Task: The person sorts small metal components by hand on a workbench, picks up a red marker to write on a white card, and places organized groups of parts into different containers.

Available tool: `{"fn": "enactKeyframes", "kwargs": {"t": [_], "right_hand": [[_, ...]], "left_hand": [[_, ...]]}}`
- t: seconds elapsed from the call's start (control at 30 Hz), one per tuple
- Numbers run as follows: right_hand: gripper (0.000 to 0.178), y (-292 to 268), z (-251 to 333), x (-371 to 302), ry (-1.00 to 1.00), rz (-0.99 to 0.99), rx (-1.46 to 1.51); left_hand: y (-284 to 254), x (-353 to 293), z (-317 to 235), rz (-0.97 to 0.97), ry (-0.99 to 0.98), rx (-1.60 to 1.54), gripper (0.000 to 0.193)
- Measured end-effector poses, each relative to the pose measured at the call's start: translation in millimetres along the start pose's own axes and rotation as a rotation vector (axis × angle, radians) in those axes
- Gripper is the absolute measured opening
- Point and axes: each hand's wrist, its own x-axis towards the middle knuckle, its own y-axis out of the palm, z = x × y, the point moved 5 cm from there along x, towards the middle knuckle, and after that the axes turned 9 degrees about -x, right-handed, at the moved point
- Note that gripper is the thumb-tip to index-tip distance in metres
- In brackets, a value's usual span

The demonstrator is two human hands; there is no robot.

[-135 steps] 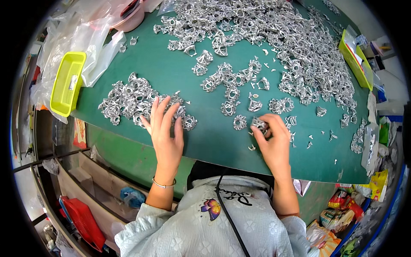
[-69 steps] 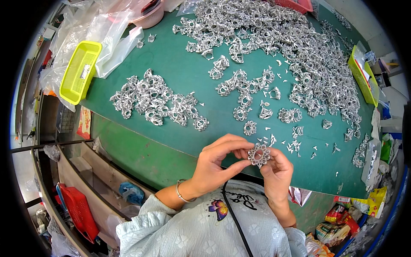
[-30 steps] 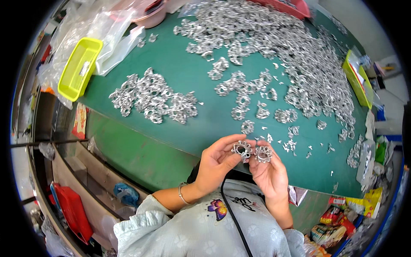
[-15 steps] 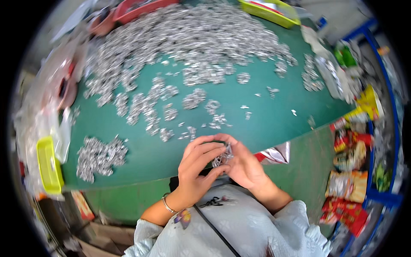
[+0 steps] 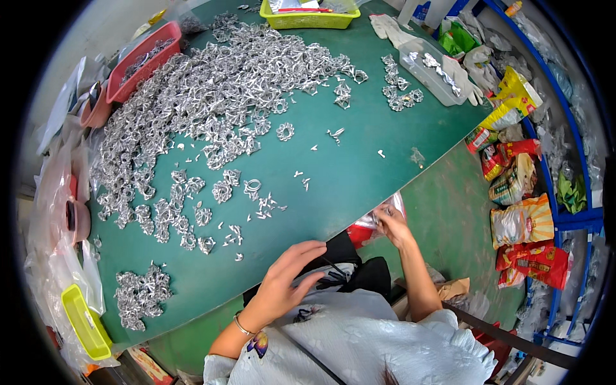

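Across the green flat tabletop (image 5: 346, 167), far to your left, the small heap of silver flower-rimmed metal parts (image 5: 142, 296) lay well apart from both hands. The large heap of similar silver metal parts (image 5: 224, 90) spread ahead and to the left. Your left hand (image 5: 282, 276) was nearer to both heaps; it was slack, thumb parted from fingers, with no part visible in it. Just outside the table edge, the glossy red-and-silver bag (image 5: 360, 233) slanted from lower left to upper right. Your right hand (image 5: 393, 226) was nearer to it, fingers bunched over its upper end; whether they gripped anything could not be determined.

Containers, left to right: the lime-yellow rectangular plastic basket (image 5: 72, 295), contents not discernible; the salmon-pink round basin (image 5: 97, 112), with dark contents; the coral-red rectangular plastic basket (image 5: 114, 86), with silver metal parts; the lime-yellow shallow plastic tray (image 5: 311, 23), with papers and a slender red stick; the clear rectangular plastic tub (image 5: 443, 95), with silvery pieces.
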Motion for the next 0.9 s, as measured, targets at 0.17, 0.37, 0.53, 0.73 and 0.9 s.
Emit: {"fn": "enactKeyframes", "kwargs": {"t": [0.17,0.37,0.53,0.73,0.9], "right_hand": [[0.025,2.4,-4.5,36.1,0.14,-0.197,-0.097],[0.033,-4.0,-1.5,31.0,0.23,-0.155,-0.791],[0.044,-1.2,-41.1,8.8,-0.157,0.164,-1.651],[0.038,11.3,-27.3,-12.2,-0.242,-0.055,-1.763],[0.04,29.8,-9.1,2.7,-0.235,-0.034,-1.879]], "left_hand": [[-19.7,-10.8,-1.2,-0.156,-0.004,0.075,0.034],[-63.2,-74.0,16.4,-0.58,-0.072,0.134,0.028],[-100.4,-144.2,19.7,-1.057,-0.067,0.189,0.022],[-145.5,-199.5,14.8,-1.404,-0.367,0.912,0.05],[-157.6,-215.9,18.1,-1.343,-0.481,0.983,0.072]]}}
